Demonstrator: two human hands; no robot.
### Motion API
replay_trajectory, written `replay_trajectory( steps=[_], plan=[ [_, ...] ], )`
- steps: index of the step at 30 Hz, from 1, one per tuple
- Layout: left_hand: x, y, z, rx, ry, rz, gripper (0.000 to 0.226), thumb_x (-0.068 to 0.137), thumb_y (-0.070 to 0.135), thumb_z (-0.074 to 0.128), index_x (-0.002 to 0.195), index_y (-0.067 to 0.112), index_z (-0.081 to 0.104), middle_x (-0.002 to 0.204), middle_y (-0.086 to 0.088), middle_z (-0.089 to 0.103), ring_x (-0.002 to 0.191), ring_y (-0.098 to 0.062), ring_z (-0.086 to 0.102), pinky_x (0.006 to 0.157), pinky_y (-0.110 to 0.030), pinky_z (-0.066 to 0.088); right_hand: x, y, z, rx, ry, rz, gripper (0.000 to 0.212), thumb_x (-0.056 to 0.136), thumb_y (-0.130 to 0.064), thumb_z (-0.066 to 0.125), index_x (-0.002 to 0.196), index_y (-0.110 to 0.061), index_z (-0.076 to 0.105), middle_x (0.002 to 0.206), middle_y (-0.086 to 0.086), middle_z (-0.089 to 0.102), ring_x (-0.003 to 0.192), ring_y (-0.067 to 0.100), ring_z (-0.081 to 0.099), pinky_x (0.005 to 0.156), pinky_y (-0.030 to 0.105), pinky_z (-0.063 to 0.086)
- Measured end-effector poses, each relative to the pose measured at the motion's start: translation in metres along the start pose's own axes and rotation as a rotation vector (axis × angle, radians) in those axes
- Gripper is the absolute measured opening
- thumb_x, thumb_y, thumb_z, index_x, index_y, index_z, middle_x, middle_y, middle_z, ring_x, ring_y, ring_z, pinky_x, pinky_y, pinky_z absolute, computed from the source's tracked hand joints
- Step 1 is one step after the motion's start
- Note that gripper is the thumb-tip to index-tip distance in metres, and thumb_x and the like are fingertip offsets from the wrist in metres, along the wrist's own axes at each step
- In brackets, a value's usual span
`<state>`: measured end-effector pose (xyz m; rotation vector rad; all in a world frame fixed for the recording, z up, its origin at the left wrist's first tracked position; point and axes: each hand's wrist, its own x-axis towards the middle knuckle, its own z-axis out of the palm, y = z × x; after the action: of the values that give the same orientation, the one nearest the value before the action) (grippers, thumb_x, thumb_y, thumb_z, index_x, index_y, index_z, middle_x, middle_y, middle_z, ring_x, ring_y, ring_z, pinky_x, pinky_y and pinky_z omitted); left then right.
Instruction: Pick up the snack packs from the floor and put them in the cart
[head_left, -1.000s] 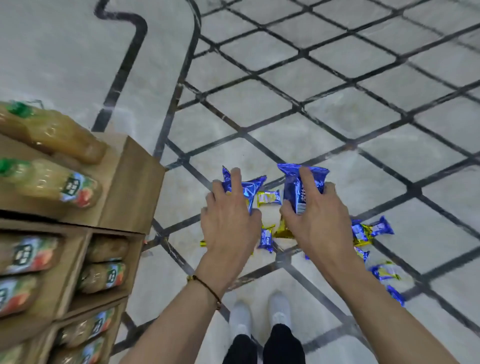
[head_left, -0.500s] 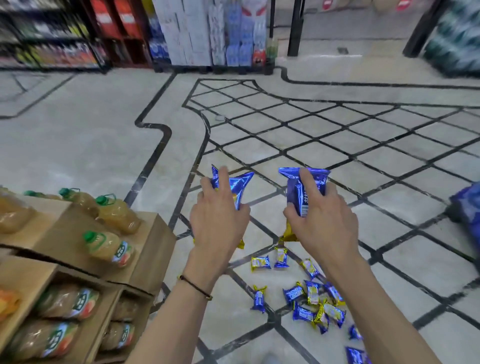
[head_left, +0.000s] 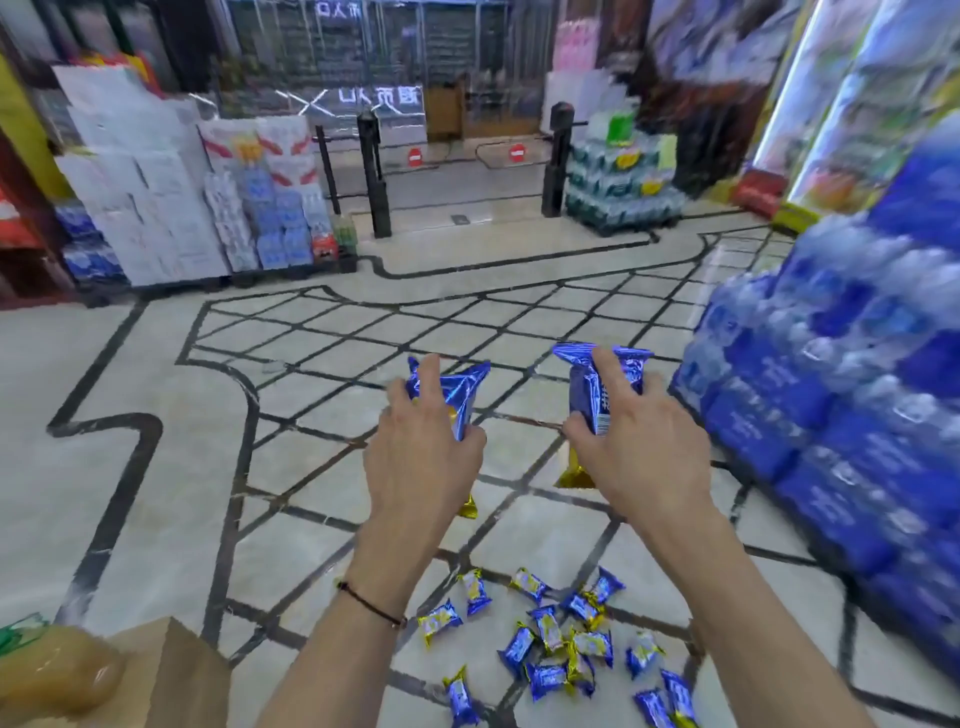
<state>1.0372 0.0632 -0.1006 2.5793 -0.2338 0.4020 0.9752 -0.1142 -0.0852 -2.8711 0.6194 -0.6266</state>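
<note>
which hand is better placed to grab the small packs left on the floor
Right, probably: the small blue-and-gold foil packs lie mostly below the right hand. But it and the left hand each grip a large blue foil pack.

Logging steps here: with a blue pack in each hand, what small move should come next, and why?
Probably carry both to the cart, which is not in view. The left hand and right hand each grip a blue pack, so neither can take the small packs lying on the floor.
</note>
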Motion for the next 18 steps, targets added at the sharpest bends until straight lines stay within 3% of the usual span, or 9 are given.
replay_trajectory(
  steps=[7, 11, 14, 18],
  plan=[
    [-0.039, 0.105, 0.037, -0.152, -0.172, 0.316, 0.073, 0.083, 0.037, 0.062, 0.145, 0.03, 0.024, 0.122, -0.006, 0.042, 0.092, -0.03, 0.057, 0.07, -0.039, 0.047, -0.067, 0.099, -0.059, -0.145, 0.074, 0.346, 0.065, 0.092, -0.05, 0.045, 0.15, -0.037, 0.018, 0.113, 0.008, 0.046, 0.083, 0.027, 0.048, 0.062, 0.034, 0.037],
    [-0.083, 0.174, 0.056, -0.212, -0.265, 0.507, 0.073, 0.085, 0.038, 0.061, 0.147, 0.028, 0.025, 0.122, -0.006, 0.041, 0.091, -0.027, 0.056, 0.067, -0.035, 0.043, -0.12, 0.167, -0.095, -0.215, 0.101, 0.549, 0.065, 0.092, -0.052, 0.044, 0.149, -0.038, 0.017, 0.115, 0.008, 0.048, 0.088, 0.029, 0.055, 0.061, 0.035, 0.04],
    [-0.127, 0.227, 0.069, -0.259, -0.322, 0.661, 0.073, 0.084, 0.037, 0.061, 0.147, 0.026, 0.025, 0.119, -0.007, 0.042, 0.09, -0.028, 0.055, 0.066, -0.035, 0.039, -0.167, 0.214, -0.124, -0.273, 0.138, 0.708, 0.065, 0.092, -0.054, 0.043, 0.149, -0.039, 0.016, 0.114, 0.008, 0.048, 0.08, 0.026, 0.051, 0.059, 0.034, 0.041],
    [-0.206, 0.304, 0.078, -0.311, -0.435, 0.839, 0.076, 0.083, 0.037, 0.062, 0.148, 0.026, 0.023, 0.125, -0.01, 0.042, 0.097, -0.034, 0.058, 0.069, -0.037, 0.044, -0.242, 0.272, -0.167, -0.328, 0.177, 0.896, 0.067, 0.092, -0.055, 0.043, 0.15, -0.04, 0.012, 0.12, 0.01, 0.049, 0.09, 0.028, 0.055, 0.062, 0.035, 0.04]
  ],
)
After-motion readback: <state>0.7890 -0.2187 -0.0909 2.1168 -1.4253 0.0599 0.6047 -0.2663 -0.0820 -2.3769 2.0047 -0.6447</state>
